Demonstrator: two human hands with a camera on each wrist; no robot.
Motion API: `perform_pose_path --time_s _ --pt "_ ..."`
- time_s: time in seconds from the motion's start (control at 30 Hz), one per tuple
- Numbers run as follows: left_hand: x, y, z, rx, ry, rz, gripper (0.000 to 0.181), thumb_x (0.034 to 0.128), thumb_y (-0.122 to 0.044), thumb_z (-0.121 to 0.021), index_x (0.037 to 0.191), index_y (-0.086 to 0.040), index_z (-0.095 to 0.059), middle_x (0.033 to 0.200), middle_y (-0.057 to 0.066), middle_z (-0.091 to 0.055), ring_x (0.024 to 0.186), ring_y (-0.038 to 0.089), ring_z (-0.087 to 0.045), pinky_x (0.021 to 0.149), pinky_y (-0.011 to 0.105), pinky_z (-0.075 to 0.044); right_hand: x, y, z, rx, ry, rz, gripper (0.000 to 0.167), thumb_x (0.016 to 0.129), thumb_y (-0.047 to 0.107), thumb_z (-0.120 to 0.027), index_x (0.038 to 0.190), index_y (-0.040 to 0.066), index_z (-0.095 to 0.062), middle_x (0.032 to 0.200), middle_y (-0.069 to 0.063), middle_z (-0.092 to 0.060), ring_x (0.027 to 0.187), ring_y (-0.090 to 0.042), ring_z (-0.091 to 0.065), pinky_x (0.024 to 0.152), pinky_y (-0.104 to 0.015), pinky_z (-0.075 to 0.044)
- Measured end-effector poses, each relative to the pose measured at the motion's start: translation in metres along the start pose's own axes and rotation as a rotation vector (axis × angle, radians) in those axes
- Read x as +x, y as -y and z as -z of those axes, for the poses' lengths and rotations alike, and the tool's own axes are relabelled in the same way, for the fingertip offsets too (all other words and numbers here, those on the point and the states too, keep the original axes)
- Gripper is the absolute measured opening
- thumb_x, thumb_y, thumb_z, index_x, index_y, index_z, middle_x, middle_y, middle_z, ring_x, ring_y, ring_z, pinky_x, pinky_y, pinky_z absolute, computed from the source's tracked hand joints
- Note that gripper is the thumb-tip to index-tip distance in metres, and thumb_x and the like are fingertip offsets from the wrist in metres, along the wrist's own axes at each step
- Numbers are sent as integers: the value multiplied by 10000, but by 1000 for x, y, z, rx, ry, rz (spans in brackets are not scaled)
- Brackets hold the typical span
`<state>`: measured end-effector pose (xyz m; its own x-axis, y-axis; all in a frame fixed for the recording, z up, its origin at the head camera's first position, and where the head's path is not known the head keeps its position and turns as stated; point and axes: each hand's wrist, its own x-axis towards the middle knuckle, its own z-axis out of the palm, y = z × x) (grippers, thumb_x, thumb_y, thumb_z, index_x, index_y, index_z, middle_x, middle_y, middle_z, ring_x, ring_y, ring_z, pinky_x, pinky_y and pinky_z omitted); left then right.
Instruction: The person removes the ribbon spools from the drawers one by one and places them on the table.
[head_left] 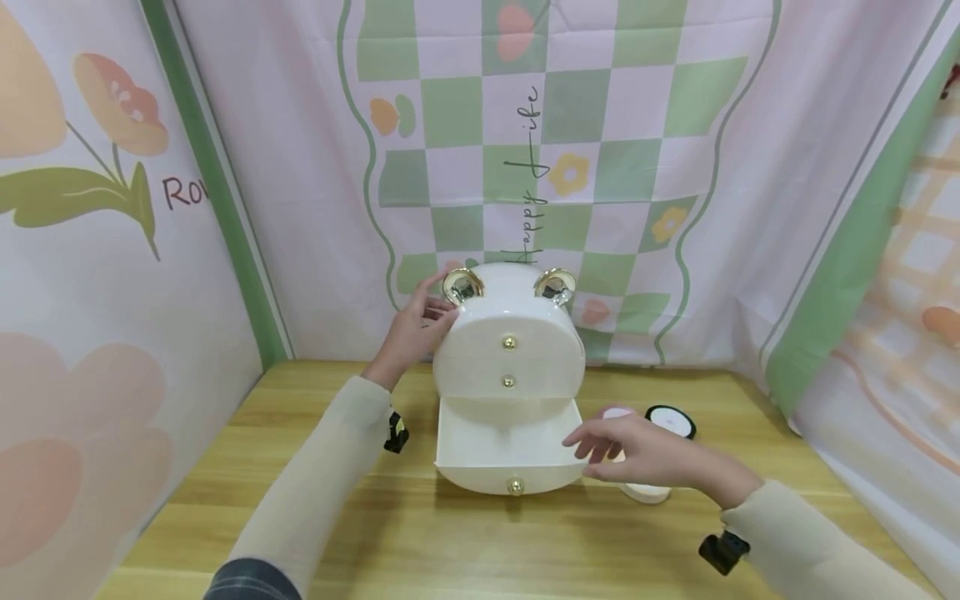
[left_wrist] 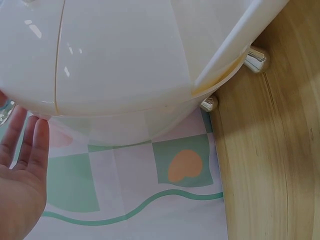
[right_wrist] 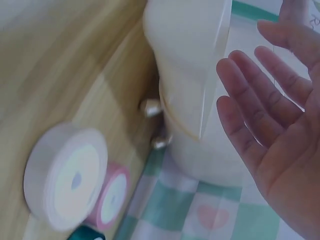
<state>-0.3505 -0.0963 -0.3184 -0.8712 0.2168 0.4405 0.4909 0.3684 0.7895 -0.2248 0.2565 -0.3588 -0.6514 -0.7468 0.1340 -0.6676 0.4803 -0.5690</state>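
A glossy white rounded cabinet (head_left: 510, 292) stands on the table, with gold knobs and two gold-rimmed ears on top. Its bottom drawer (head_left: 510, 479) is pulled out, and the bare white inside shows. My left hand (head_left: 422, 327) rests on the cabinet's upper left side, by the left ear (head_left: 462, 287); in the left wrist view the fingers (left_wrist: 37, 142) look straight against its edge. Over the drawer's right side hovers my right hand (head_left: 637, 450), its fingers loosely bent and nothing held. Partly behind that hand are ribbon spools: a white one (right_wrist: 62, 175), a pink one (right_wrist: 114, 196) and a dark-rimmed one (head_left: 671, 422).
The wooden table (head_left: 495, 550) carries the cabinet and spools. A checkered cloth (head_left: 573, 108) hangs directly behind, and printed cloth walls (head_left: 90, 275) flank the left and right. Short gold feet (right_wrist: 151, 107) lift the cabinet off the tabletop.
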Motion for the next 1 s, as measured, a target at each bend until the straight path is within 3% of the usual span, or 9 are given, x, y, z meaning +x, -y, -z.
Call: perform_pose_path --time_s 0.27,0.4,0.63,1.0 --pt "0 0 0 2 4 -4 657 1003 -280 -638 1526 -491 -301 1163 29 -653 1022 228 -614 839 397 -551 8 6 -19 90 49 -10 289 980 235 -680 1233 98 -651 1059 -41 -699 939 -84 -658 805 -321 -567" --pt "-1 -1 1 -3 6 -1 655 1001 -281 -641 1522 -496 -306 1160 28 -652 1016 232 -617 818 400 -560 12 6 -33 98 48 39 265 977 224 -683 1209 98 -659 1034 -33 -712 920 -68 -665 784 -313 -576" --pt "-2 -1 0 2 3 -5 653 1004 -276 -637 1525 -490 -308 1165 36 -653 1020 236 -619 831 405 -556 19 2 -59 152 28 63 235 956 139 -698 1184 87 -671 1019 -53 -726 906 -71 -667 750 -279 -576" --pt "-1 1 0 6 -2 9 650 1001 -287 -641 1526 -482 -310 1185 44 -650 1041 238 -614 854 409 -548 25 -2 -86 129 -50 55 330 948 114 -704 1271 90 -645 1059 -71 -734 935 -75 -672 763 -292 -581"
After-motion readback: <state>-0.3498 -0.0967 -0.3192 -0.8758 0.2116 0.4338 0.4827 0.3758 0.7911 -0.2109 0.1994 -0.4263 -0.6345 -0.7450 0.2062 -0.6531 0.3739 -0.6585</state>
